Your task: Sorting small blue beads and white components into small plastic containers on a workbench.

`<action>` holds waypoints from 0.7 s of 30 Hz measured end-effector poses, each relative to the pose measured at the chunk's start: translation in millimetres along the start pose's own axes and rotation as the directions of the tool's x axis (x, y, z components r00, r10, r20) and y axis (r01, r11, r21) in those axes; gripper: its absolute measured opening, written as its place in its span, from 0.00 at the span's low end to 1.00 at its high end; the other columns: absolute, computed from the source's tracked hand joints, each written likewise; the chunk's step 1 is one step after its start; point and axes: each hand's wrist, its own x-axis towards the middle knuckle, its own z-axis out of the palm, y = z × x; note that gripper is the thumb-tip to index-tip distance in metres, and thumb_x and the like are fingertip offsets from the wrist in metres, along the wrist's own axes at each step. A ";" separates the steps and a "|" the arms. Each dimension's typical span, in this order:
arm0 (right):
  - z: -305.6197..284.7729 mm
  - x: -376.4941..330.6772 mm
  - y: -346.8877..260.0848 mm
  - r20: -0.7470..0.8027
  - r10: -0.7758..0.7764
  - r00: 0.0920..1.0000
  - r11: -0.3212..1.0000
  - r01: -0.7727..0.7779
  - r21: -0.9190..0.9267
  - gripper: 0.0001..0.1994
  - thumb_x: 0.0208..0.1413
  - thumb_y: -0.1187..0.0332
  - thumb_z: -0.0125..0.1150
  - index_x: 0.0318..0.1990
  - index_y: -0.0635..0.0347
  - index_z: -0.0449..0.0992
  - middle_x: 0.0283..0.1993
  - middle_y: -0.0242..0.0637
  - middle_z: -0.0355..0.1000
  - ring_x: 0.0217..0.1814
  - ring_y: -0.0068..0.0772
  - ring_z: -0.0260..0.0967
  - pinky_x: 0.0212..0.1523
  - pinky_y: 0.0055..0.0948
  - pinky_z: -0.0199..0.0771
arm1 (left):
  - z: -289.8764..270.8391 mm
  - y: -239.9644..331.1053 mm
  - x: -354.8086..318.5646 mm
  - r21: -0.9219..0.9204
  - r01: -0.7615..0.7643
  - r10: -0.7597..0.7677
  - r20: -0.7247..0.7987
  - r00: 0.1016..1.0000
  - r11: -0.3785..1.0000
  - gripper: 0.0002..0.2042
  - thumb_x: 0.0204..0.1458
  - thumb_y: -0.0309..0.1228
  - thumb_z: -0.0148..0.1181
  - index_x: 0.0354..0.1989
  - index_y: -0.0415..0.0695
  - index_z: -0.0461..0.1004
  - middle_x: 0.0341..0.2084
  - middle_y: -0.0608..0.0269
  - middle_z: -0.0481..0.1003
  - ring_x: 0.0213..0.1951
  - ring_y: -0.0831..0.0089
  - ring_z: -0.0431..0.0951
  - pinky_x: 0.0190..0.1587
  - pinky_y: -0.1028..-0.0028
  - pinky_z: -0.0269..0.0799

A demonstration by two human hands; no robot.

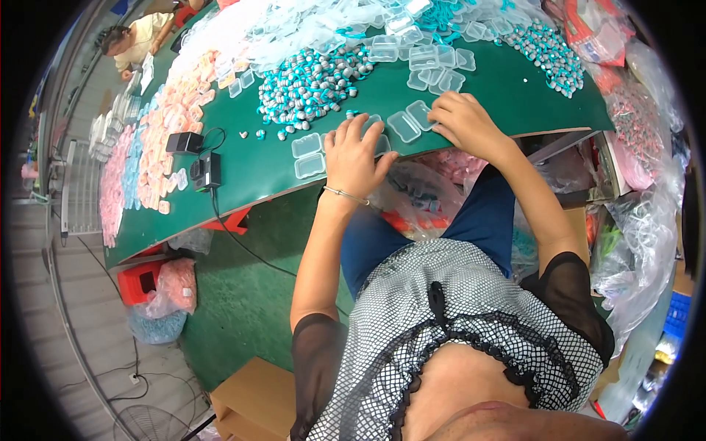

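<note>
My left hand [355, 156] lies palm down near the table's front edge, its fingers spread over a clear plastic case partly hidden beneath it. To its left is an open clear case [308, 156] with two hollow halves. Between my hands lies another open clear case [404, 126]. My right hand [465, 126] has its fingers loosely bent, the fingertips touching that case's right edge. Beyond my left hand is a heap of small grey-and-white striped pieces with teal bands [312, 84]. More clear cases [439, 67] sit beyond my right hand.
A green table [243, 165] carries a black box-shaped device [206, 172] with a cable, peach packets [180, 110], pink packets [114, 180] and a second striped heap [548, 55]. Plastic bags crowd the right side. A cardboard box [254, 397] stands on the floor. Another person [143, 40] sits at far left.
</note>
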 end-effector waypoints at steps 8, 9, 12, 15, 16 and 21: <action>17.6 -7.1 -38.5 -0.306 0.043 0.951 0.994 -0.072 -0.086 0.10 0.46 0.63 0.65 0.32 0.57 0.74 0.46 0.37 0.69 0.51 0.42 0.64 0.48 0.42 0.62 | 5.8 -1.7 -1.3 -0.092 -0.004 0.009 0.051 0.999 0.996 0.22 0.44 0.39 0.66 0.48 0.46 0.73 0.49 0.55 0.71 0.55 0.54 0.67 0.56 0.54 0.58; 22.4 -3.7 -44.8 -0.304 0.083 0.949 0.993 -0.105 -0.058 0.10 0.46 0.63 0.64 0.32 0.57 0.75 0.46 0.37 0.69 0.51 0.41 0.64 0.48 0.42 0.62 | 4.8 -1.9 -2.2 -0.076 0.002 0.002 0.055 0.998 0.997 0.22 0.44 0.39 0.66 0.49 0.46 0.73 0.49 0.57 0.71 0.54 0.55 0.68 0.55 0.56 0.59; 25.6 6.1 -64.0 -0.284 0.127 0.950 0.990 -0.140 -0.028 0.11 0.47 0.63 0.64 0.34 0.57 0.74 0.46 0.38 0.69 0.50 0.41 0.65 0.46 0.40 0.64 | 6.0 -1.4 -2.2 -0.065 0.009 -0.005 0.061 0.998 0.998 0.22 0.45 0.38 0.66 0.50 0.46 0.73 0.48 0.58 0.71 0.53 0.56 0.69 0.55 0.57 0.61; 26.0 10.5 -70.1 -0.236 0.160 0.959 0.987 -0.155 0.039 0.11 0.49 0.63 0.63 0.37 0.58 0.75 0.47 0.39 0.69 0.51 0.42 0.66 0.47 0.39 0.67 | 7.4 -2.3 -3.4 -0.075 0.018 -0.013 0.064 0.998 0.997 0.23 0.45 0.39 0.65 0.50 0.46 0.72 0.48 0.58 0.71 0.52 0.56 0.69 0.54 0.57 0.61; 25.1 11.1 -68.4 -0.228 0.176 0.958 0.981 -0.153 0.116 0.11 0.50 0.63 0.62 0.38 0.58 0.74 0.47 0.39 0.70 0.51 0.43 0.66 0.47 0.40 0.67 | 7.2 -2.5 -3.7 -0.083 0.021 -0.016 0.063 0.998 0.996 0.23 0.44 0.40 0.66 0.50 0.46 0.72 0.48 0.57 0.71 0.52 0.56 0.69 0.54 0.57 0.61; 5.4 32.5 -9.8 -0.395 0.210 0.894 0.977 -0.211 0.043 0.11 0.50 0.66 0.60 0.41 0.55 0.76 0.45 0.36 0.71 0.50 0.40 0.68 0.47 0.43 0.67 | 2.2 8.6 -0.3 -0.066 0.015 -0.015 -0.008 1.000 0.998 0.24 0.42 0.40 0.67 0.49 0.46 0.73 0.48 0.56 0.71 0.52 0.55 0.69 0.53 0.56 0.61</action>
